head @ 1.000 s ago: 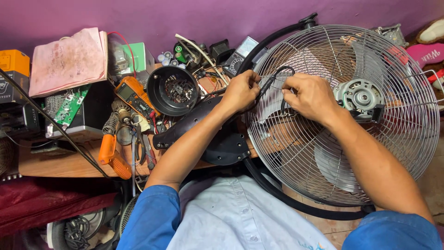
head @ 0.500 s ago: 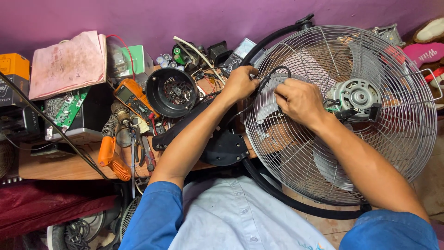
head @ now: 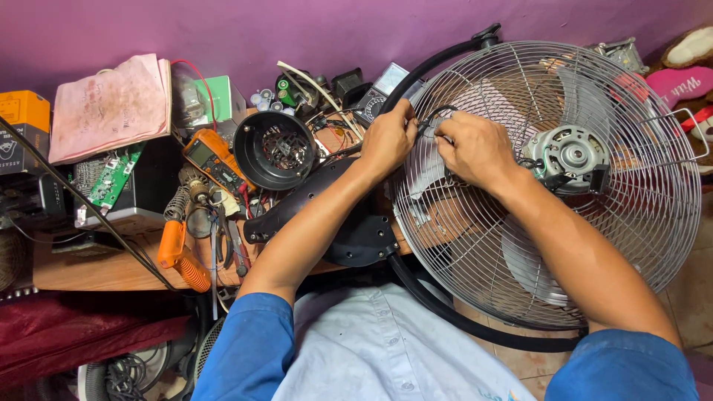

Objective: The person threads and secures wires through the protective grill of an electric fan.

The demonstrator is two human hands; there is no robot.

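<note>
– Where's the black wire (head: 440, 113)?
– At the fan grille (head: 520, 245), upper left; the left hand (head: 386, 141) and right hand (head: 475, 148) have fingers pinched on it.
– Around it?
– Motor (head: 572, 154) just right; black bowl-shaped housing (head: 278, 148) and orange multimeter (head: 212, 160) on the surface (head: 89, 271).

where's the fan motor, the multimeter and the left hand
fan motor (head: 573, 154), head view, on its round metal face
multimeter (head: 212, 161), head view, on its orange body
left hand (head: 388, 137), head view, on the back of the hand

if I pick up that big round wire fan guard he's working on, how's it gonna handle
The wire fan guard probably holds its shape, being welded metal rings and spokes. The motor at its hub likely makes it heavy there. Being round, it may roll if stood on edge.
</note>
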